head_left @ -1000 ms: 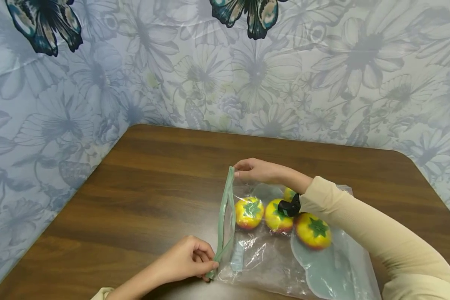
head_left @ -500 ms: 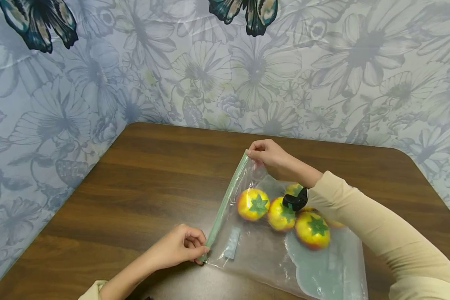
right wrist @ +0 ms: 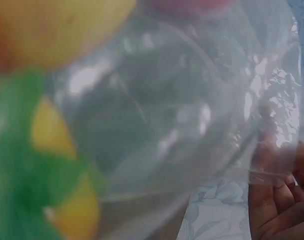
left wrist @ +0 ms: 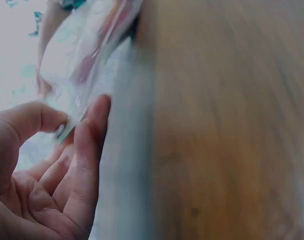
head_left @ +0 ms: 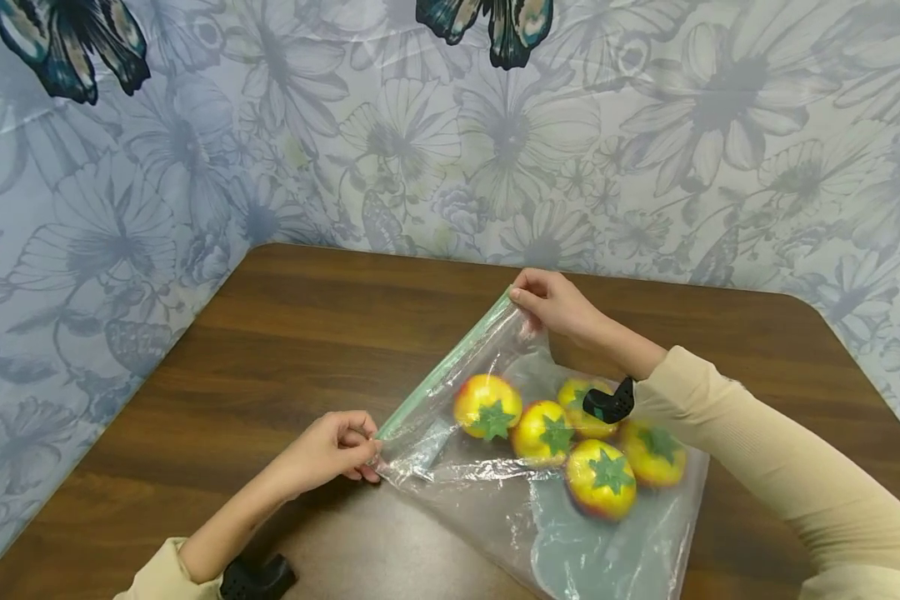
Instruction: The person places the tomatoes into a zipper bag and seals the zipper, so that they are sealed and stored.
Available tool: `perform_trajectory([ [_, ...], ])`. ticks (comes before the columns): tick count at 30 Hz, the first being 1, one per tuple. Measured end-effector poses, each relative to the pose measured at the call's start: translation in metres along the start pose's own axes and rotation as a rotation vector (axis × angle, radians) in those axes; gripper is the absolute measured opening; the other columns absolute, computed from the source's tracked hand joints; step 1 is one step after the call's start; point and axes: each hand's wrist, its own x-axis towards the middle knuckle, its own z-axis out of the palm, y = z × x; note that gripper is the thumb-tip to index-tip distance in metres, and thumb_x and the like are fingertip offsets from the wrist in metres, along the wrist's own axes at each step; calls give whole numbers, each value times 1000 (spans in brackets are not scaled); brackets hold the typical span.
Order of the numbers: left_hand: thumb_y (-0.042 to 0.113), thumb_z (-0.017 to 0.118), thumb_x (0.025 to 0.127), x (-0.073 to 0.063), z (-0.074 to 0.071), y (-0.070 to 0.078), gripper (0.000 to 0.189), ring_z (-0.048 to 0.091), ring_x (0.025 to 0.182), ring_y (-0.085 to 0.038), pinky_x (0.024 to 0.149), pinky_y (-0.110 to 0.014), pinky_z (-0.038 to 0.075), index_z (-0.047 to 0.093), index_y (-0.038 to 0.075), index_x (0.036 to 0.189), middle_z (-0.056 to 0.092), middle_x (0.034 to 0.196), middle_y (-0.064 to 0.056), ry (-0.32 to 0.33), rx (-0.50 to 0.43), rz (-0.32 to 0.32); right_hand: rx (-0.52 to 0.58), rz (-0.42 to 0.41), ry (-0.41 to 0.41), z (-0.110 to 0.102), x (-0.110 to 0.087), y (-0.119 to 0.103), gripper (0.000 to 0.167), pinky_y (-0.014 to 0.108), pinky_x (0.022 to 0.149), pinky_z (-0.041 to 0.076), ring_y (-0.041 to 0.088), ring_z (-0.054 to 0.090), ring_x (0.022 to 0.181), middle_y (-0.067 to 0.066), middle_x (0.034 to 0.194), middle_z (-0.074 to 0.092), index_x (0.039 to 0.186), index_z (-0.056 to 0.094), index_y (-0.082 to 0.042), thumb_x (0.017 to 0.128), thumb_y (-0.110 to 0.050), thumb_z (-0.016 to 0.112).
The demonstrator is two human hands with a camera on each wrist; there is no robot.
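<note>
A clear zip bag (head_left: 487, 500) with a green zip edge (head_left: 442, 364) is stretched between both hands. Inside it are several round yellow-and-red fruits with green star-shaped leaf tops, like persimmons (head_left: 602, 479), along with a pale grey-green flat shape (head_left: 577, 542). My left hand (head_left: 336, 450) pinches the near corner of the zip edge; the left wrist view has that corner between thumb and fingertips (left wrist: 66, 117). At the far corner my right hand (head_left: 558, 307) pinches the other end. In the right wrist view the right fingers (right wrist: 267, 200) show at the film's edge, with blurred fruit close by.
The bag lies over a brown wooden table (head_left: 307, 325). A wall covering with flowers and butterflies (head_left: 495, 158) stands behind the table's back edge. Black wrist cameras sit on the left wrist (head_left: 258, 577) and the right wrist (head_left: 609, 402).
The zip edge has gone from standing apart to a straight, taut line. Both hands have moved away from me, the left also leftward and the right rightward. The fruits have shifted in the bag.
</note>
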Motion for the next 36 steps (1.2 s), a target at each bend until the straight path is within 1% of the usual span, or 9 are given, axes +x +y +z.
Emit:
perform_trajectory([
  [3, 10, 58, 93, 6, -6, -4, 19, 67, 73, -29, 65, -34, 55, 49, -6, 101, 67, 84, -15, 62, -62, -41, 56, 3, 10, -5, -2, 2, 18, 29, 51, 49, 18, 58, 56, 12, 71, 54, 97, 55, 1, 98, -16, 51],
  [6, 10, 59, 93, 13, -9, -6, 25, 67, 75, -27, 66, -32, 54, 48, -9, 104, 67, 88, -18, 113, -114, -42, 81, 11, 26, -10, -4, 4, 20, 29, 52, 49, 18, 58, 56, 11, 71, 54, 98, 55, 2, 99, -18, 50],
  [11, 5, 61, 91, 28, -15, -5, 27, 68, 78, -19, 67, -27, 54, 51, -13, 108, 68, 94, -18, 225, -189, -39, 69, 30, 83, -16, -12, 10, 22, 25, 45, 32, 13, 35, 49, 5, 61, 41, 99, 53, 2, 99, -20, 49],
  [16, 6, 62, 91, 37, -21, 0, 35, 67, 81, -16, 70, -26, 53, 51, -14, 116, 68, 96, -15, 283, -239, -61, 92, 128, 76, -19, -17, 18, 30, 24, 55, 44, 10, 48, 61, 0, 74, 56, 109, 55, 3, 97, -25, 53],
  [19, 9, 65, 89, 44, -25, 5, 29, 68, 80, -15, 70, -26, 53, 56, -11, 109, 69, 92, -13, 313, -267, -67, 129, 173, 81, -20, -20, 20, 33, 27, 63, 50, 10, 53, 67, -1, 81, 62, 109, 57, 4, 95, -26, 56],
  [23, 11, 66, 88, 53, -31, 15, 14, 68, 78, -15, 70, -27, 53, 61, -2, 91, 70, 83, -8, 379, -317, -38, 193, 148, 151, -27, -27, 16, 30, 28, 60, 52, 10, 53, 59, -1, 74, 62, 100, 61, 2, 93, -28, 60],
  [27, 9, 66, 88, 56, -38, 32, 9, 68, 71, -13, 69, -29, 54, 61, 5, 82, 70, 76, -3, 459, -352, 40, 274, 56, 199, -36, -38, 1, 26, 28, 60, 54, 14, 66, 65, 0, 76, 67, 92, 61, -1, 92, -27, 61],
  [29, 8, 67, 88, 56, -41, 44, 7, 67, 69, -12, 67, -27, 54, 63, 5, 83, 70, 76, -2, 489, -370, 96, 301, -35, 217, -41, -45, -8, 23, 28, 60, 54, 17, 68, 68, 2, 82, 69, 92, 62, 0, 93, -23, 60],
  [36, 2, 63, 89, 51, -46, 88, 5, 67, 71, -13, 63, -24, 53, 67, 5, 86, 70, 81, -6, 526, -425, 389, 368, -333, 297, -60, -71, -46, 17, 25, 64, 53, 18, 68, 69, 8, 90, 69, 98, 68, 4, 93, -9, 57],
])
